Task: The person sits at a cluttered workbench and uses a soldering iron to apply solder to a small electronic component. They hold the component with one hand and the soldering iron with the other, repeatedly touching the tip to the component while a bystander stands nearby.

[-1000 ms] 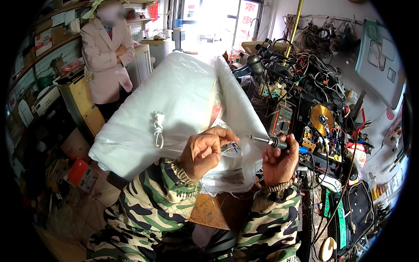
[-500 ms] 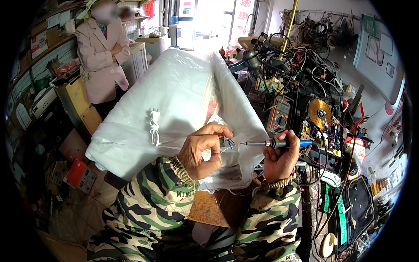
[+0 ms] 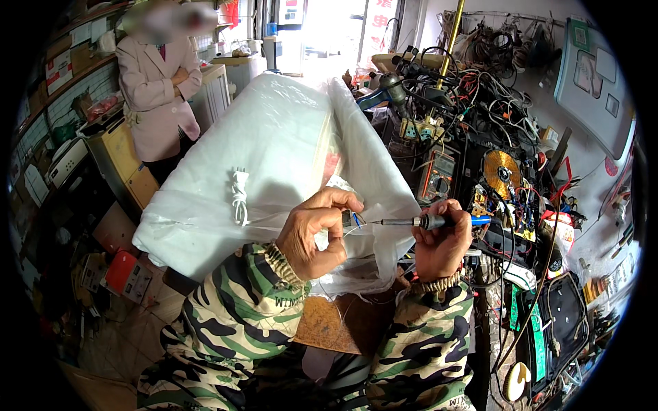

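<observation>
At the left, a red-topped box (image 3: 120, 269) is seen on the tiled floor (image 3: 127, 346); farther off, a person in a pale pink coat (image 3: 157, 89) is seen, arms folded; a looped white plug cord (image 3: 239, 194) is laid on white plastic sheeting (image 3: 274, 130), by which the middle of the scene is covered; near its right part, the left hand (image 3: 312, 229) is held with thumb and forefinger curled toward each other; blue and brown wires (image 3: 356, 219) are seen at its fingertips, though whether they are pinched cannot be told; just right of them, the tip of a soldering iron (image 3: 401, 221) is pointed leftward, almost level; its handle is gripped by the closed fingers of the right hand (image 3: 441, 245); beyond that hand, a multimeter (image 3: 439, 175) is placed below tangled cables (image 3: 480, 89); farther right, a round copper-coloured coil (image 3: 502, 172) is surrounded by circuit parts; nearer, green strips (image 3: 537, 349) are laid beside a black case (image 3: 565, 318).
</observation>
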